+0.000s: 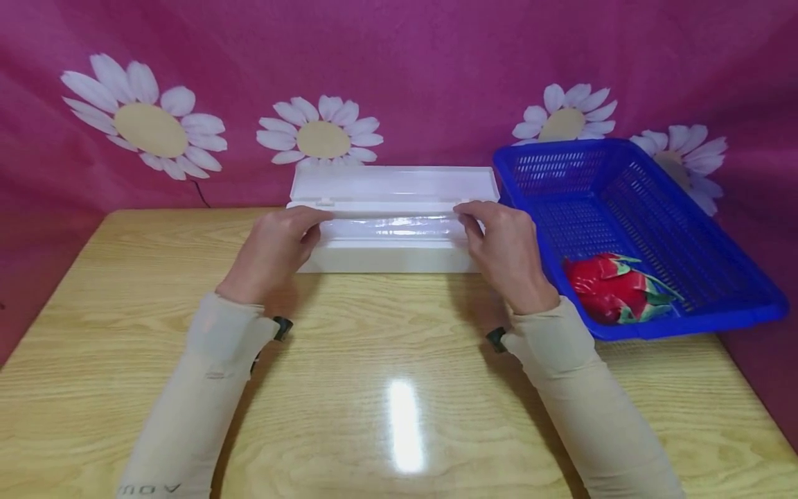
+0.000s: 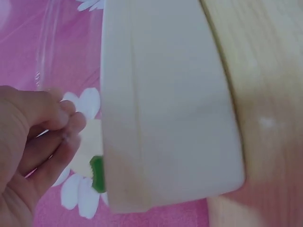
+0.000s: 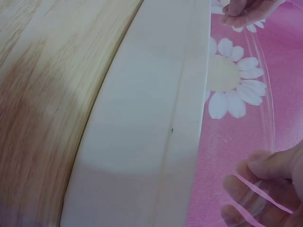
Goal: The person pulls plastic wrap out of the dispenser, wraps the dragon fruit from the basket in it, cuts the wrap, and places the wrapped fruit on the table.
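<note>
A white cling film dispenser box (image 1: 389, 260) stands at the back of the table with its lid (image 1: 395, 184) raised. Clear cling film (image 1: 393, 227) shows inside and stretches up between both hands. The left hand (image 1: 274, 246) pinches the film near the box's left end; in the left wrist view, its thumb and fingertips meet on the film. At the other end, the right hand (image 1: 508, 242) pinches the film's edge between thumb and fingers, some of them seen through it in the right wrist view. A small green piece (image 2: 97, 174) shows beside the box's rim.
A blue plastic basket (image 1: 686, 322) sits to the right, close to the right hand, holding a red dragon fruit (image 1: 607, 287) with green tips. Behind the wooden table (image 1: 349, 388) hangs a magenta cloth (image 1: 430, 83) with white daisies.
</note>
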### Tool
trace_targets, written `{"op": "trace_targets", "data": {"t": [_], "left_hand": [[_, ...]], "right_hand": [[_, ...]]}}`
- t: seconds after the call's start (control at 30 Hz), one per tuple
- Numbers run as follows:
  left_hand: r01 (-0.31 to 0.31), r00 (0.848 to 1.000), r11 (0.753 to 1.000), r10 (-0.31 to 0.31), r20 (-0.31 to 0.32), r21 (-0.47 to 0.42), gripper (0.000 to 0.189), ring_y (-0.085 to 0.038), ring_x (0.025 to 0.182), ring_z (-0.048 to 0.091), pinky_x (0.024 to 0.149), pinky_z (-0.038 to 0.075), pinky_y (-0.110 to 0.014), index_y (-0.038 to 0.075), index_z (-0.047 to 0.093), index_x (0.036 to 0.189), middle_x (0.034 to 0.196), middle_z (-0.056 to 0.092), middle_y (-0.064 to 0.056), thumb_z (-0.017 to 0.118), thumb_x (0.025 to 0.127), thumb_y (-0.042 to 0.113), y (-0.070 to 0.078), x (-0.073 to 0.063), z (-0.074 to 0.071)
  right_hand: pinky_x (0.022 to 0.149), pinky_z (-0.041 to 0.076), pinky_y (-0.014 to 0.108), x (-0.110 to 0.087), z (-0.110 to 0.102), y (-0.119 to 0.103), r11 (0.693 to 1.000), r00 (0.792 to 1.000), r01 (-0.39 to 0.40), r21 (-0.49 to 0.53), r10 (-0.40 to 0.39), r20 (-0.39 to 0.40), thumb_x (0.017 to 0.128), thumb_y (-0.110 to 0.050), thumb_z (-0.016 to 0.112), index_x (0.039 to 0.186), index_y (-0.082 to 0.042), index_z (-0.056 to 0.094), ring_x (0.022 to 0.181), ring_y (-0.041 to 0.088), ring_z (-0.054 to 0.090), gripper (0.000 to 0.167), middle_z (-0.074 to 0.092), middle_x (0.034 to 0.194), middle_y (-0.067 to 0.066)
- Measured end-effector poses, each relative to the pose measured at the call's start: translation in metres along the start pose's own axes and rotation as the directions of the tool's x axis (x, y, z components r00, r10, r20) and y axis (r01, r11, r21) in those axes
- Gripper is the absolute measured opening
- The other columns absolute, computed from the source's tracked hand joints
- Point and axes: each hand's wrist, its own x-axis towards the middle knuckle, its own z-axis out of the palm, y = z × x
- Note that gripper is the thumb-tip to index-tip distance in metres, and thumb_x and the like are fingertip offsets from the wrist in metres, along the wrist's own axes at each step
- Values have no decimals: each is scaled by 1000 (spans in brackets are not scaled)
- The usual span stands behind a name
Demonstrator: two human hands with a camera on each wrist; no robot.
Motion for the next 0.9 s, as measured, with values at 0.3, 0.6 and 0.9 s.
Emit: {"op": "trace_targets", "data": {"t": [0.3,0.6,0.9], "left_hand": [[0,988,1000,1,-154,9,16,-30,86,74,82,64,-45,0,75,104,101,78,-18,70,91,-6,4,2,13],[27,985,1000,-26,-173,7,23,-32,92,77,89,63,-46,-1,76,113,109,79,-19,71,91,-5,9,2,7],[-6,989,1000,7,-146,10,20,-34,101,77,93,62,-47,-1,76,112,109,79,-19,73,92,1,10,2,4]], "right_hand": [[91,60,51,0,-3,-2,1000,1000,3,-7,-3,-11,96,-4,69,107,-3,80,102,35,77,16,79,109,17],[90,59,51,0,-10,-5,1000,999,11,0,-11,-36,95,-2,69,105,-4,81,100,36,77,16,80,107,16],[90,60,51,0,-15,-6,1000,1000,12,11,-12,-28,96,-2,68,106,-4,81,102,36,77,16,79,107,17]]}}
